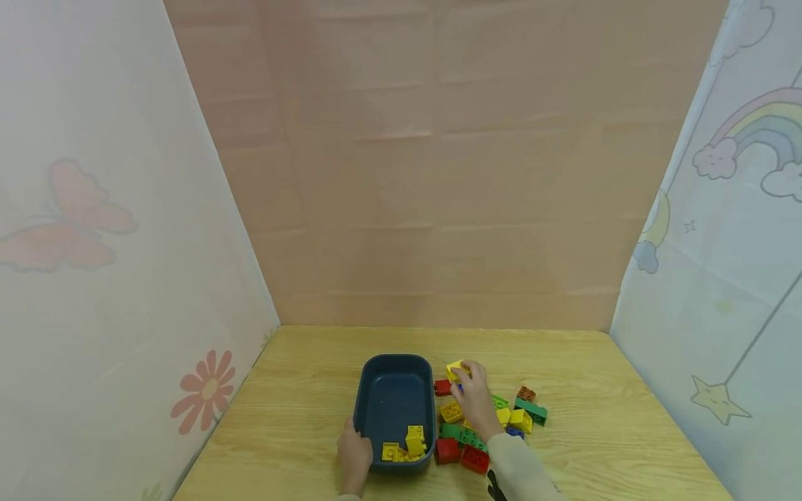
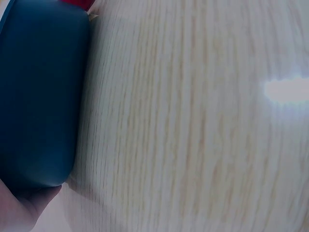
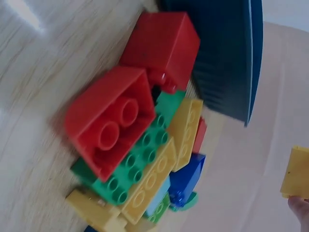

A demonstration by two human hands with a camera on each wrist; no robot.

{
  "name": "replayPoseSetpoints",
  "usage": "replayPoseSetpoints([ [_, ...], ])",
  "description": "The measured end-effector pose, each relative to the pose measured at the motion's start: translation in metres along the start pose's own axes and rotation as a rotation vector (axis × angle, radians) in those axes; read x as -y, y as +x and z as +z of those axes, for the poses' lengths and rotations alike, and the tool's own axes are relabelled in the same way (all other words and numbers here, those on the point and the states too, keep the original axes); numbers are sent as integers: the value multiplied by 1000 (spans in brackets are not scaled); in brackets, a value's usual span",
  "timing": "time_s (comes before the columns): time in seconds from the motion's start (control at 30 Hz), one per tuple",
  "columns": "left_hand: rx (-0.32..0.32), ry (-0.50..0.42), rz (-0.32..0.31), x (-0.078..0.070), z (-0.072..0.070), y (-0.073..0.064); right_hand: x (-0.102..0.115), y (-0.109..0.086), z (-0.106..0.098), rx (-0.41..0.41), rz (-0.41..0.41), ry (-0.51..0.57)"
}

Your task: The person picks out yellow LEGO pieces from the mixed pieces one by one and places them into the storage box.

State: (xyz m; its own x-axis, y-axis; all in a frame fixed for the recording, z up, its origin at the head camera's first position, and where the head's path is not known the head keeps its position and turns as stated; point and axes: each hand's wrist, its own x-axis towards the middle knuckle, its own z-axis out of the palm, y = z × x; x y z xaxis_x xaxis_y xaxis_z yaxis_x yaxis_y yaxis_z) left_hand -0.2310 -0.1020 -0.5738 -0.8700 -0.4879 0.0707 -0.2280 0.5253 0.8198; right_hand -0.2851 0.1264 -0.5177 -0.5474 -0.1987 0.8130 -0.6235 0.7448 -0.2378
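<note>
With its fingers at the near left corner of a dark blue plastic bin (image 1: 393, 358), my left hand (image 1: 354, 456) grips the wall. Several yellow toy bricks lie at the near end of the bin, one yellow brick (image 1: 415, 440) standing above the others. My right hand (image 1: 476, 400) pinches a yellow brick (image 1: 454, 371) just right of the bin's far half. In the right wrist view that held brick (image 3: 296, 173) appears raised at the right edge, at the fingertips. Below this hand lies a pile of mixed bricks, partly hidden by the hand and forearm.
Close along the bin's right side are a red brick (image 1: 447, 451), another red brick (image 1: 475, 459) and a green brick (image 3: 140, 159). A long green brick (image 1: 531, 411) and a brown brick (image 1: 526, 394) lie farther right. Printed cloth walls flank the wooden table (image 1: 301, 390).
</note>
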Motion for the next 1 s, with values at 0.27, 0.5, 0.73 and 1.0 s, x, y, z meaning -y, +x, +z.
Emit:
replayPoseSetpoints([
  [0.27,-2,-2,0,1,2,2,22,1,7,58,-94,100],
  [0.5,-6,-15,20,1,1,1,41,-13,16,154,-137,143],
  [0.73,-6,-14,10,3,4,2,51,-27,24,257,-179,180],
  [1.0,24,12,-23,1,5,3,54,-40,35,326,-256,218],
])
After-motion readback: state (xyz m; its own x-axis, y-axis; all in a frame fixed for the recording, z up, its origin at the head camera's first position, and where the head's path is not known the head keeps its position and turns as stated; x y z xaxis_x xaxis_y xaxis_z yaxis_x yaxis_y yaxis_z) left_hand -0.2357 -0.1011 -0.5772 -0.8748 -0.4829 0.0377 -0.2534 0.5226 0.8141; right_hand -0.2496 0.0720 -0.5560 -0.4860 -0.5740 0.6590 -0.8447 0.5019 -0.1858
